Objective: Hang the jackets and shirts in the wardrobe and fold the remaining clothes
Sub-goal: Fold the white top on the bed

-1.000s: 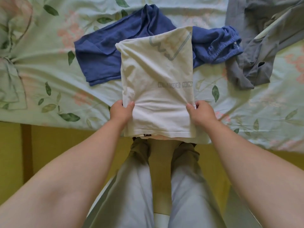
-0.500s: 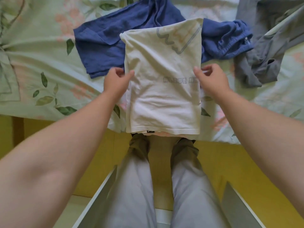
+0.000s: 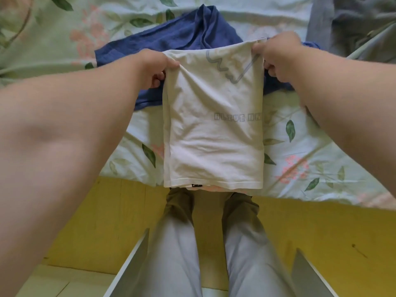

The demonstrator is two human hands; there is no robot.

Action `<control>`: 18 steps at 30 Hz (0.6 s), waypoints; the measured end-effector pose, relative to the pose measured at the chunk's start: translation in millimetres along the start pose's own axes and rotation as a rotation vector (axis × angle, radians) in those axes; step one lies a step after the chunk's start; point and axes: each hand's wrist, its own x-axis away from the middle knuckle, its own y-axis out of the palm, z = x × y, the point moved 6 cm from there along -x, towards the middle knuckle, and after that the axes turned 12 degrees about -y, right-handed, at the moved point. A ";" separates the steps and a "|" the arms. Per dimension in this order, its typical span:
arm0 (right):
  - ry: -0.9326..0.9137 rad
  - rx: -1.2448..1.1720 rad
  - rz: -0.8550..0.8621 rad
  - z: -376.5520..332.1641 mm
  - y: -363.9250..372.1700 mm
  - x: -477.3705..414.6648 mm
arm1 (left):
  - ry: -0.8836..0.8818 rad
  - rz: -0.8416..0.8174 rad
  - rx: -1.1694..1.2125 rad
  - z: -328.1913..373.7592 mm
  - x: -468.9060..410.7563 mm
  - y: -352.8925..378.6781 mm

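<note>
Pinching white tee's (image 3: 212, 136) far corners, L hand (image 3: 156, 65) & R hand (image 3: 278, 54), fingers (image 3: 157, 79) curled on cloth; tee part-folded. Blue garment (image 3: 171, 39), grey garment (image 3: 347, 24) unfolded, yet to do.

One view only (wide-angle, so the forearms (image 3: 64, 136) swell toward the near corners): it looks from the person's head forward and steeply down. It is close, and both arms reach the white shirt (image 3: 212, 129), which sits mid-frame with the left hand (image 3: 156, 67) and right hand (image 3: 278, 54) at its far corners. The bed sheet (image 3: 310, 157) fills the far half; the person's legs (image 3: 175, 254) and a yellow surface (image 3: 321, 228) lie near, almost straight below.
</note>
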 end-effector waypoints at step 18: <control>-0.186 -0.368 0.021 84.2 -32.3 190.7 | 0.066 -0.147 0.509 -148.2 146.1 36.3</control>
